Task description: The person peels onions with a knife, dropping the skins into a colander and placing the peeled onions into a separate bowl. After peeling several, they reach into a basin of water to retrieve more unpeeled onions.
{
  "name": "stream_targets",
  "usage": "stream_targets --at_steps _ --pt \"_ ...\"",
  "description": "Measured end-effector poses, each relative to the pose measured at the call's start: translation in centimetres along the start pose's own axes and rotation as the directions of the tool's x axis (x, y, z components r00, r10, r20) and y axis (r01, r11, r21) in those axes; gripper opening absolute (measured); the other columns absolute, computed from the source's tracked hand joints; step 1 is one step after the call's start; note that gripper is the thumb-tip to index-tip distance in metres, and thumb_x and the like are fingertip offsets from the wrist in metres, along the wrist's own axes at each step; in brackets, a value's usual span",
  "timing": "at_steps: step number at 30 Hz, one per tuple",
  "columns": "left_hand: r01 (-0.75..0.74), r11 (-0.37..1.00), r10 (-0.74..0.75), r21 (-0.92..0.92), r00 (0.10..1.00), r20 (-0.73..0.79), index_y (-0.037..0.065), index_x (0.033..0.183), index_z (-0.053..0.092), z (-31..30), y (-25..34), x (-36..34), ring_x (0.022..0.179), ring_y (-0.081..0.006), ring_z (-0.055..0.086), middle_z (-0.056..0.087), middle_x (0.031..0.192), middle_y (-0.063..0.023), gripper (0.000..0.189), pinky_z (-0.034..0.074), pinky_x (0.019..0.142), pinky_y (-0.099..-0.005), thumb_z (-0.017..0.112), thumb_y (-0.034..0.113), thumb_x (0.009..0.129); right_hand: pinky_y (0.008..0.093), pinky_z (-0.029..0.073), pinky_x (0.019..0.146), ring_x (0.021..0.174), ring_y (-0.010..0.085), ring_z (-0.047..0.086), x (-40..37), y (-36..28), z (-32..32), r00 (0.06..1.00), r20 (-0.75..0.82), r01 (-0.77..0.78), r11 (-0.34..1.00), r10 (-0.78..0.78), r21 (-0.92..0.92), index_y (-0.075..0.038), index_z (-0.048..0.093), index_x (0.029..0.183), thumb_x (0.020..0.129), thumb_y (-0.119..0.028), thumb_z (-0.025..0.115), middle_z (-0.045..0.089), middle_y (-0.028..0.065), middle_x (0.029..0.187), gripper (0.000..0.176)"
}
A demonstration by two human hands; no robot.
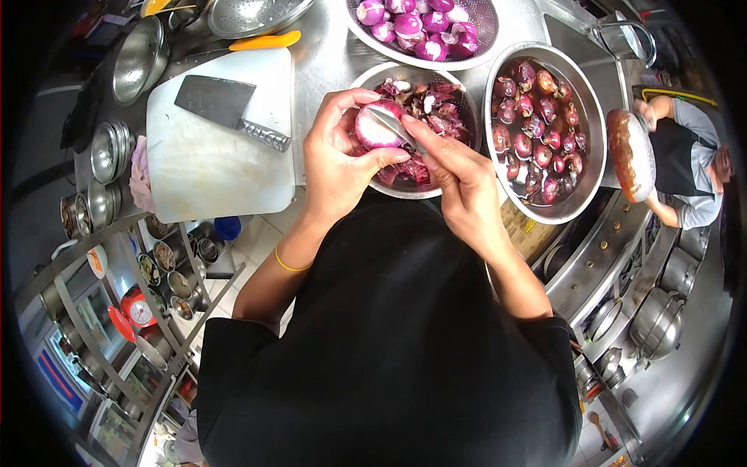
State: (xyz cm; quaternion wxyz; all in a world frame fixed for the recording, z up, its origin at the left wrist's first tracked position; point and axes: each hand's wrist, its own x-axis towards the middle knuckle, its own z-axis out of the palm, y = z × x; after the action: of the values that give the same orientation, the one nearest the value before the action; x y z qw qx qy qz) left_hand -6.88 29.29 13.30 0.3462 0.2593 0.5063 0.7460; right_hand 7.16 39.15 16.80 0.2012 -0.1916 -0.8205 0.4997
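Black shirt (389, 335) nearest; left hand (336, 156) pinches a red onion (372, 135) between fingertips, right hand (469, 183) a knife (395, 128) slanting across it.

1 view only: head cam, worn on person's head, looks fwd & steeply down. Peel bowl (401, 192) sits a bit above pic ctr, w/ L hand (336, 152) & R hand (467, 175) over it, at arm's reach fr. lens. Below bowl, own black shirt (389, 335) fills lower mid, v. near, seen fr. above. Fisheye, v. wide: rim goes dark, outer stuff bends. L of bowl it covers board (218, 175), then red scale (138, 313) lower & smaller; R of bowl, co-worker (681, 152) shows sideways, farther off. Colander (484, 23) above bowl gets cropped by top edge.
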Motion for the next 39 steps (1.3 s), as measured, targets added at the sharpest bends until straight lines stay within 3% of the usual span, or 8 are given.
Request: stream_targets --at_steps 3,4,13,18,22,27,30,39 --pt "0.059 0.998 -0.057 -0.031 0.997 0.051 -0.003 0.121 0.048 -0.3 0.3 -0.1 0.109 -0.0175 0.056 0.054 0.115 -0.0103 0.063 0.051 0.091 -0.0297 0.078 -0.009 0.066 0.0223 0.042 0.059 0.059 0.009 0.043 0.1 0.2 0.0 0.966 -0.043 -0.229 0.919 0.255 0.32 -0.008 0.057 0.129 0.093 0.001 0.049 0.064 0.0043 0.083 0.037" --pt "0.067 0.996 -0.061 -0.064 0.993 0.098 -0.003 0.125 0.046 -0.5 0.1 -0.1 0.11 -0.0181 0.055 0.054 0.118 -0.0108 0.063 0.049 0.093 -0.0304 0.076 -0.007 0.069 0.0192 0.036 0.054 0.06 0.0039 0.038 0.0 0.3 -0.3 0.959 -0.015 -0.261 0.902 0.283 0.344 -0.008 0.054 0.132 0.096 -0.005 0.049 0.049 -0.0035 0.069 0.036" --pt "0.162 0.941 -0.085 -0.298 0.963 0.256 -0.004 0.132 0.043 -1.0 -1.1 0.1 0.117 -0.0205 0.052 0.053 0.125 -0.0123 0.057 0.042 0.101 -0.0326 0.069 0.003 0.082 0.0177 0.03 0.05 0.055 0.0033 0.034 -1.1 0.7 -0.9 0.961 0.14 -0.278 0.817 0.24 0.505 -0.007 0.051 0.134 0.098 -0.013 0.049 0.044 -0.005 0.064 0.037" --pt "0.339 0.877 -0.196 -0.341 0.899 0.391 -0.004 0.134 0.041 -1.4 -1.4 0.6 0.117 -0.0212 0.052 0.054 0.125 -0.0133 0.059 0.04 0.102 -0.0332 0.069 0.004 0.082 0.0183 0.031 0.048 0.052 0.005 0.036 -0.4 1.5 -2.7 0.942 -0.135 -0.156 0.755 0.308 0.637 -0.006 0.046 0.137 0.098 -0.013 0.046 0.044 -0.0019 0.064 0.04" --pt "0.175 0.954 -0.09 -0.243 0.941 0.326 -0.004 0.135 0.038 -1.0 -1.9 1.1 0.119 -0.0238 0.05 0.052 0.124 -0.0163 0.068 0.043 0.1 -0.0354 0.073 0.006 0.077 0.0199 0.03 0.047 0.054 0.0083 0.036 -1.0 2.6 -4.6 0.946 -0.165 -0.076 0.682 0.281 0.727 -0.009 0.036 0.144 0.1 -0.016 0.043 0.044 0.0034 0.07 0.045" --pt "0.012 0.998 0.004 -0.063 0.968 0.249 -0.004 0.126 0.05 -1.0 -1.9 1.8 0.118 -0.0211 0.051 0.046 0.127 -0.0097 0.064 0.044 0.1 -0.0333 0.073 -0.012 0.067 0.0197 0.031 0.049 0.055 0.0072 0.036 -1.7 4.2 -2.9 0.852 0.041 -0.473 0.735 0.521 0.487 -0.012 0.026 0.148 0.099 -0.015 0.044 0.042 -0.0005 0.065 0.053" --pt "0.001 0.998 0.018 -0.067 0.963 0.268 -0.004 0.122 0.054 -0.8 -1.7 2.5 0.117 -0.0197 0.051 0.043 0.127 -0.008 0.062 0.045 0.1 -0.0322 0.075 -0.013 0.064 0.0195 0.03 0.048 0.056 0.007 0.038 -2.6 4.3 -2.9 0.901 0.131 -0.396 0.657 0.414 0.642 -0.011 0.014 0.151 0.097 -0.024 0.05 0.043 -0.0004 0.065 0.065" --pt "0.139 0.983 -0.085 -0.12 0.923 0.376 -0.002 0.122 0.053 -0.3 -2.1 3.0 0.114 -0.017 0.052 0.05 0.122 -0.0058 0.071 0.045 0.098 -0.0305 0.084 -0.003 0.058 0.018 0.032 0.053 0.059 0.0048 0.037 -0.6 2.7 -3.9 0.952 0.222 -0.303 0.776 0.213 0.553 -0.008 0.048 0.137 0.097 -0.015 0.049 0.048 -0.0032 0.068 0.04"
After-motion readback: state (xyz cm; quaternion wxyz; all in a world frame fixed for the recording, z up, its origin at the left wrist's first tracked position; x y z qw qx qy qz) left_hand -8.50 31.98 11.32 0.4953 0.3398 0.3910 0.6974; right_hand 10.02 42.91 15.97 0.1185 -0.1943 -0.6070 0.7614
